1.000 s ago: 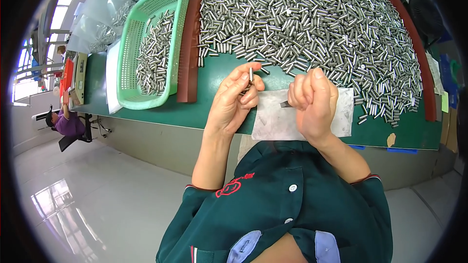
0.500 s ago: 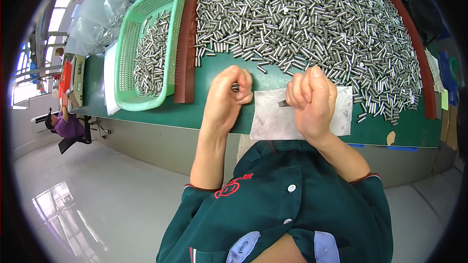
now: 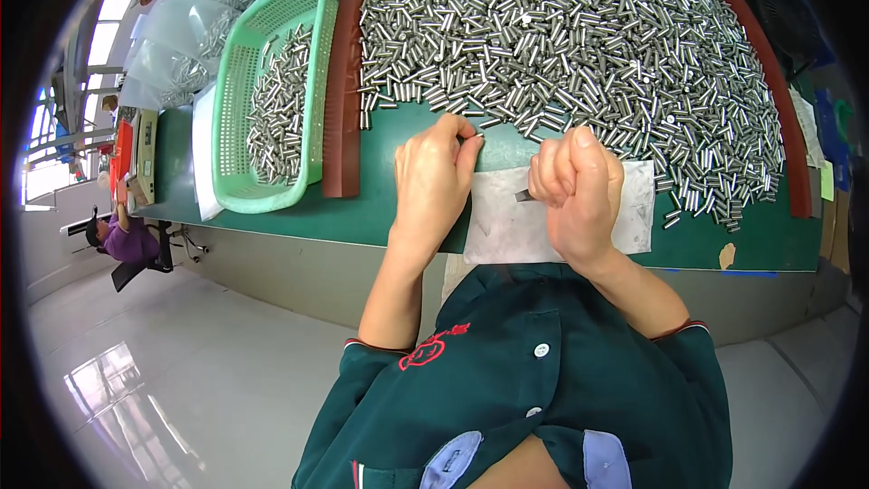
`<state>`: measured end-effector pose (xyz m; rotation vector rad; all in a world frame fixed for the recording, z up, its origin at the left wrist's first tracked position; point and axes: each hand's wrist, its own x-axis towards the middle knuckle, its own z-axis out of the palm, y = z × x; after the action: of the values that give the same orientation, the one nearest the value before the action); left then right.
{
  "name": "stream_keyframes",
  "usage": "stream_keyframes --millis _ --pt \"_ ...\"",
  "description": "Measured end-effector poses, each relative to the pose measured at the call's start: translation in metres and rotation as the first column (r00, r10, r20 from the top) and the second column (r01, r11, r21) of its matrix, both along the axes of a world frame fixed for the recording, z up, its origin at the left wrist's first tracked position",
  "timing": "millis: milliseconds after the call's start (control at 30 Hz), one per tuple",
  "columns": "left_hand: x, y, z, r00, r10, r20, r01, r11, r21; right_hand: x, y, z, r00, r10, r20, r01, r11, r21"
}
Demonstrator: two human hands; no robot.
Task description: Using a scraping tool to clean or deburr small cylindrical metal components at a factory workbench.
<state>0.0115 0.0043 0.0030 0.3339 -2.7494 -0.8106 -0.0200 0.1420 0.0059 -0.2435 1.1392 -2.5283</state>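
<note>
Small shiny metal pins cover the back of the green table in a broad loose layer. At its near edge my left hand is turned back up, thumb and forefinger pinched at the end of a metal pin; its palm is hidden. My right hand is a closed fist, thumb upward, over a stained white cloth or sheet. A short dark grey metal end sticks out of the fist on its left side; the rest of that piece is hidden by the fingers.
Left of a reddish-brown rail stands a green plastic basket part filled with pins. Another reddish rail bounds the layer at right. Clear bags of parts lie at far left. A person in purple sits beyond.
My left hand has turned from palm side showing, with pins in its curled fingers, to back up, its fingertips now at the layer's near edge. My right hand is nearly still.
</note>
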Motion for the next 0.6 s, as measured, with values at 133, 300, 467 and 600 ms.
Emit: stream_keyframes --millis 133,300,467,600 --pt "0.002 -0.009 -0.002 0.998 -0.059 -0.033 0.068 0.863 0.501 -0.001 0.001 -0.001 1.0 -0.015 0.002 0.015 1.0 0.015" --pt "0.005 -0.023 -0.001 0.981 -0.109 -0.161 0.144 -0.154 0.978 -0.001 0.001 0.0 1.0 -0.009 0.002 0.009 1.0 0.014" --pt "0.007 -0.028 -0.013 0.98 -0.118 -0.157 0.132 -0.193 0.972 -0.001 -0.002 -0.001 0.999 -0.021 -0.032 0.023 0.999 0.043" --pt "0.007 -0.028 -0.014 0.982 -0.103 -0.157 0.149 -0.082 0.985 0.0 -0.002 0.001 0.999 -0.02 -0.032 0.022 0.998 0.057"
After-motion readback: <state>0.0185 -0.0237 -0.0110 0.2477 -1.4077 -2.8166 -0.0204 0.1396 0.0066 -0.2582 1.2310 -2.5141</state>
